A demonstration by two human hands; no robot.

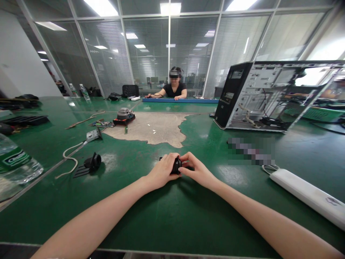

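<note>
A small black part with a rounded end is between my two hands, just above the green table. My left hand wraps around its body from the left, covering most of it. From the right, my right hand pinches the rounded end with thumb and fingers. What kind of part it is, I cannot make out. Some way to the left lies another black plastic piece, with a round cup and several thin prongs.
An opened computer case stands at the right, beyond a white power strip. At the left are a water bottle, a metal bracket and a pale cord. A person sits across the table.
</note>
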